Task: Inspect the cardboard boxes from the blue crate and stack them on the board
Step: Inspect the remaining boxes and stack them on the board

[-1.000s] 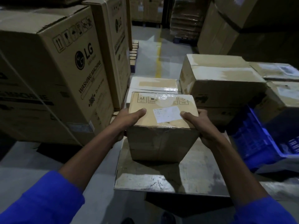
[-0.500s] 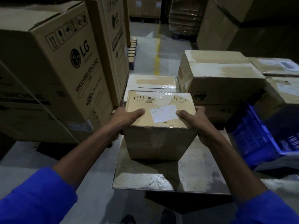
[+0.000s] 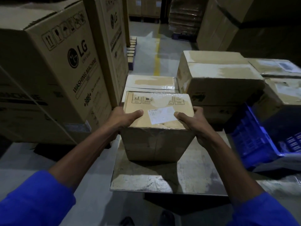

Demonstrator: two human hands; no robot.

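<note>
While both hands (image 3: 123, 118) grip box (image 3: 156, 126) — board (image 3: 192, 178), crate (image 3: 254, 137)

Board (image 3: 192, 180) on floor (image 3: 81, 168); cardboard box (image 3: 156, 128) sits on board, far end.

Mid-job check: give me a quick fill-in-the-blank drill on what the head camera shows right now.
1. The left hand and right hand grip the taped brown cardboard box from its ____ sides.
2. The white rectangular label lies on the box's ____ face.
3. The tilted plastic crate to the right is ____ in colour.
4. The box is over the flat grey ____.

Missing words: opposite; top; blue; board
</note>
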